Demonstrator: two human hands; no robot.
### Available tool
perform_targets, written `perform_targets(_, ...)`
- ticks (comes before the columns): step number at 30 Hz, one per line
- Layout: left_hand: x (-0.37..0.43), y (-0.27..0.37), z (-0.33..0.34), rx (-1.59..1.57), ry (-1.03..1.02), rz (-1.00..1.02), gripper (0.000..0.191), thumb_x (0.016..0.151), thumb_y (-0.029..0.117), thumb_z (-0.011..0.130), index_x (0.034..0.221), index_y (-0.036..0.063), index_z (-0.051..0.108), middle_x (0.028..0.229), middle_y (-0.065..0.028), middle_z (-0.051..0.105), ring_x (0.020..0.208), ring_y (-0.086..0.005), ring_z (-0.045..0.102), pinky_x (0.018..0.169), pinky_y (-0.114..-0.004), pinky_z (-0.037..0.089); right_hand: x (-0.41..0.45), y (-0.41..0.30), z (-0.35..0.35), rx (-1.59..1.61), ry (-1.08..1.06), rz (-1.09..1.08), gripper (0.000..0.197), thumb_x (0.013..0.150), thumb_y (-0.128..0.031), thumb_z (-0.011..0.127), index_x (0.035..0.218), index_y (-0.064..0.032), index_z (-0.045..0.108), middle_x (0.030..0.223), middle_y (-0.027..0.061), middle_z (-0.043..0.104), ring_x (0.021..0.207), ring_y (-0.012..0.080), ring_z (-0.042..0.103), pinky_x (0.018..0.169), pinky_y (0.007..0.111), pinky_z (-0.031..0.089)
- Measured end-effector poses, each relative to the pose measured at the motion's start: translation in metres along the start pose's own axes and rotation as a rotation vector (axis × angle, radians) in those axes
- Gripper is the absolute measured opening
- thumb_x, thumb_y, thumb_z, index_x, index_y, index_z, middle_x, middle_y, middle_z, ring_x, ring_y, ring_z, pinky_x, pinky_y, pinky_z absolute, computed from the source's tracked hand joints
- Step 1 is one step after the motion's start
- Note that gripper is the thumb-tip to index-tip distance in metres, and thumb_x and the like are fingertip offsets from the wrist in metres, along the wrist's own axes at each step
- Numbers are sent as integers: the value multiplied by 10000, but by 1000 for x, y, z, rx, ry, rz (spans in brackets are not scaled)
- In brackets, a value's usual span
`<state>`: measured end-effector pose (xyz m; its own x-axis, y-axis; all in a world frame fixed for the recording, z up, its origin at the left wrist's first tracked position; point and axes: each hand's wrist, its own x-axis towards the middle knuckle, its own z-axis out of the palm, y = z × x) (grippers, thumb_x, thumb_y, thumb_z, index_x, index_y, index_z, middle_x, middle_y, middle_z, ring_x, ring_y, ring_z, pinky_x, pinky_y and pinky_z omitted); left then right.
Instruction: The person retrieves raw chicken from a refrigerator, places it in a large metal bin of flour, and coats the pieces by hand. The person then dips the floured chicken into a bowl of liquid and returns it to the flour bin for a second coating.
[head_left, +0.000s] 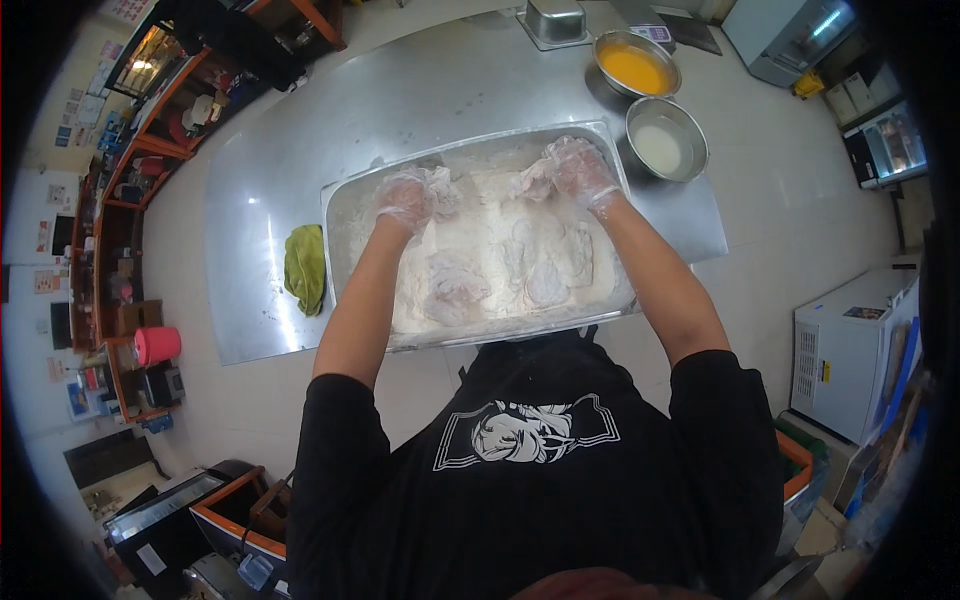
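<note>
A deep stainless-steel pan of white flour lies in front of me. Both my hands wear clear plastic gloves dusted with flour. At the pan's far left, my left hand grips a floured piece of raw meat, partly covered by the fingers. Toward the far right corner, my right hand has hold of another floured piece, likely chicken. Several coated pieces rest in the flour nearer me, among them a large chicken piece on the left and a rounded one to the right.
The pan sits on a steel table. A green cloth lies against its left side. Beyond its right end stand a bowl of cloudy whitish liquid and a bowl of orange-yellow liquid. A lidded steel container and a scale are farther back.
</note>
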<state>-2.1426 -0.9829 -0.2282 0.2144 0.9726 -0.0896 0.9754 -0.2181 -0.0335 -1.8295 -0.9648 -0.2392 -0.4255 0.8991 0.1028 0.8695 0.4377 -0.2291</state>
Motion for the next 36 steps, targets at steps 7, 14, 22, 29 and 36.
perform_targets(7, 33, -6, -2, 70, -77, 12, 282, 842, 188, 474, 1056, 48, 594, 970, -177, 636, 926, -327, 611, 821, -389, 482, 34, 31, 42, 215, 248, -26, 199, 790, -131, 536, 962, -47, 588, 973, 171, 605, 946, 340, 573, 819, 414, 457)
perform_targets(14, 50, 18, -47, -124, -39, 5, 488, 791, 485, 599, 1002, 46, 640, 999, -165, 649, 918, -313, 624, 792, -394, 491, 48, 21, -9, 156, 94, -108, 241, 738, -183, 649, 910, -20, 605, 938, 188, 620, 898, 339, 601, 794, 397, 480)
perform_targets(22, 38, 87, -135, -238, -299, -43, 515, 725, 466, 689, 879, -23, 651, 877, -218, 647, 795, -334, 625, 725, -397, 490, 24, -17, -92, 303, -251, -1, 267, 783, -274, 636, 875, -26, 673, 936, 186, 652, 880, 333, 628, 772, 382, 496)
perform_targets(29, 30, 132, -154, -102, -181, 103, 229, 764, 185, 646, 852, -26, 653, 750, -197, 635, 647, -292, 575, 645, -380, 473, -2, 3, -134, 378, -374, -238, 190, 770, -167, 557, 840, -44, 685, 902, 191, 651, 783, 288, 622, 757, 353, 492)
perform_targets(36, 65, 214, -215, -448, 94, 341, 191, 821, 175, 574, 864, 8, 657, 756, -188, 635, 655, -285, 593, 641, -370, 490, -21, 93, -248, -24, -67, -420, 243, 809, -241, 552, 883, -51, 684, 856, 165, 654, 766, 281, 617, 754, 346, 489)
